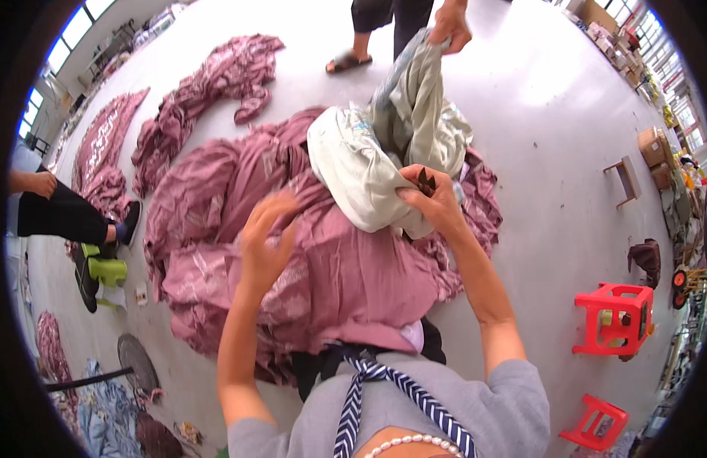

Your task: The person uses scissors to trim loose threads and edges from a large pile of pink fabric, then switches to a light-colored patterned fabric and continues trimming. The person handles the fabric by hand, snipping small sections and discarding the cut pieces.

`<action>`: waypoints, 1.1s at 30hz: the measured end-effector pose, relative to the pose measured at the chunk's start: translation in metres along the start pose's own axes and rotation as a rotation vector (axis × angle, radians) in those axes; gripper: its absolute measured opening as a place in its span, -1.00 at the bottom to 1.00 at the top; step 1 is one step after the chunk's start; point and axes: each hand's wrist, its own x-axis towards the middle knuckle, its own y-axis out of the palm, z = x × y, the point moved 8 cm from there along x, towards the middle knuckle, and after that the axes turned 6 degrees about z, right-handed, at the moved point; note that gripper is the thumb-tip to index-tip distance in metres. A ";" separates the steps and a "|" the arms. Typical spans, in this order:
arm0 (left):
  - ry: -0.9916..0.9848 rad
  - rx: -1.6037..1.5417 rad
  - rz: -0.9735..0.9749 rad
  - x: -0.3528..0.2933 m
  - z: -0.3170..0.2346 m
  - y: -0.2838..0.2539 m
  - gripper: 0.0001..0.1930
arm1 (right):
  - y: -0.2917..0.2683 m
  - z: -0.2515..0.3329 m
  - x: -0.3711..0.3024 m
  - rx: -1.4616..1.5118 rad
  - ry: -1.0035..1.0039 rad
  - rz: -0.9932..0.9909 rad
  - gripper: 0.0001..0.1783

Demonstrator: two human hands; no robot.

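My left hand (266, 240) is raised over a big heap of mauve printed cloth (346, 263), fingers apart and slightly blurred, with nothing in it. My right hand (437, 200) pinches the edge of a pale green cloth (346, 164) that lies bunched on top of the heap. A small dark pointed tool (426, 183), perhaps thread snips, also sticks out of that hand; its handle is hidden. Across from me, another person's hand (450, 29) lifts the far end of the pale green cloth, which hangs in folds between us.
More mauve cloth (212, 91) lies in piles on the grey floor at the far left. A seated person's leg (63, 210) and a green stool (108, 269) are at left. Red plastic stools (614, 317) and a small wooden stool (622, 182) stand at right, near cardboard boxes (655, 149).
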 end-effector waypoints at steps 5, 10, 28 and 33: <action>0.217 -0.002 0.309 0.059 -0.033 0.081 -0.45 | 0.020 -0.007 -0.054 0.138 0.112 0.078 -0.81; 0.086 -0.220 0.459 0.065 -0.005 0.120 -0.66 | 0.003 -0.015 -0.075 0.314 0.140 0.015 -0.74; -0.468 -0.622 0.196 -0.065 -0.017 -0.027 -0.80 | 0.121 -0.006 -0.109 0.372 0.392 0.417 -0.73; -0.511 -0.277 -0.042 -0.113 0.041 -0.039 -0.82 | 0.132 -0.044 -0.114 -0.298 0.377 0.546 -0.75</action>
